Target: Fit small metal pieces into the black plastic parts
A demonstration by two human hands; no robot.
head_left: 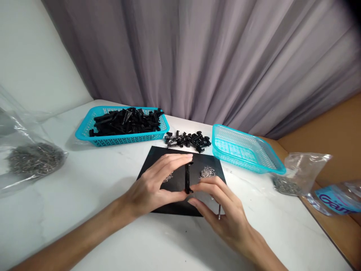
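Observation:
My left hand (153, 184) grips a narrow black plastic piece (187, 178) upright between thumb and fingertips, one end at each. At its lower end, the index fingertip of my right hand (222, 205) touches or nearly touches it, with the thumb just below and a gap between them. A thin metal rod (219, 211) pokes out under the curled fingers of that hand; its other end is hidden. Both hands are above a black mat (169, 201). On the mat lie a pile of small shiny metal pieces (208, 172) and a second small metal pile (168, 177), partly behind my left hand.
A blue basket (124, 141) full of black plastic pieces stands back left. Loose black parts (188, 139) lie beside it. Back right is another blue basket (248, 163). Bags of metal pieces (36, 160) (287, 185) sit at both sides; a plastic bottle (338, 197) lies far right.

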